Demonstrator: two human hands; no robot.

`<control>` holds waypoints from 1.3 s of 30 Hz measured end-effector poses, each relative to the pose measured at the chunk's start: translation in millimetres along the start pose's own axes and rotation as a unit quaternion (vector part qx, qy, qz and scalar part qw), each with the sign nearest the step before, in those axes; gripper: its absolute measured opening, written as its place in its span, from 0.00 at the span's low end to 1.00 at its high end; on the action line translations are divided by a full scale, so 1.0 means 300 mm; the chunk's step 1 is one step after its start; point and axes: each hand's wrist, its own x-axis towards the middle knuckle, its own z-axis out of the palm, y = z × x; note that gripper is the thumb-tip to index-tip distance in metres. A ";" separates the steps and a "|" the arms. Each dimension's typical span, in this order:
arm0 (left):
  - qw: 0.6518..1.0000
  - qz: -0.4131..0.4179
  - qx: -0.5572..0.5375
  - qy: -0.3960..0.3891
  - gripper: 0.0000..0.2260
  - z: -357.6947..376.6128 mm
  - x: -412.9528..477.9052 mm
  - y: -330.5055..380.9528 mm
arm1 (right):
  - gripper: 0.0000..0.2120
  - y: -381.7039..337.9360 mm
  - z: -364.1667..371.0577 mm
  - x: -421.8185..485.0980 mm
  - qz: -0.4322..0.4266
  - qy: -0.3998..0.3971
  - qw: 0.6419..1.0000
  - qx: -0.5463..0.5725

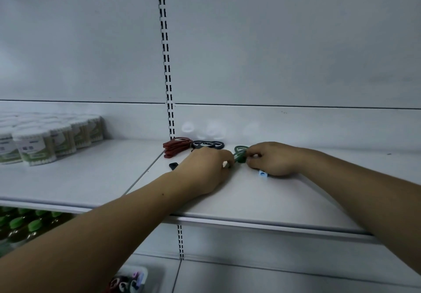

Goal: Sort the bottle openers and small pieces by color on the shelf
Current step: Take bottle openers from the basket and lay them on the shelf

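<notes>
the green bottle openers (239, 153) are lying on the shelf (250, 203), right between my two sets of fingers. my left fingers (227, 156) are curling round their near end, and my right fingers (252, 154) are pinching them from the other side, so both are closing on them. a light blue piece (263, 173) is peeking out just below my right fingers. a small black piece (173, 165) is lying left of my left fingers. beyond those, black openers (206, 144) and a red stack (176, 147) are resting by the back wall. cotton swab tubs (34, 148) are standing far left.

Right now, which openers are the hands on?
The green openers, rightmost; left hand and right hand grip them. Red stack and black openers sit further left.
</notes>
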 end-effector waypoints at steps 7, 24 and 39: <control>0.999 -0.013 -0.026 -0.036 0.11 0.006 0.050 0.005 | 0.21 0.015 -0.010 -0.005 0.053 0.031 0.998 0.012; 0.998 -0.012 0.043 -0.055 0.12 0.057 0.195 0.027 | 0.18 0.050 -0.033 -0.008 0.039 -0.009 0.999 0.015; 0.997 -0.041 0.020 -0.066 0.14 0.076 0.198 0.018 | 0.20 0.098 -0.037 0.139 0.060 -0.016 0.998 -0.018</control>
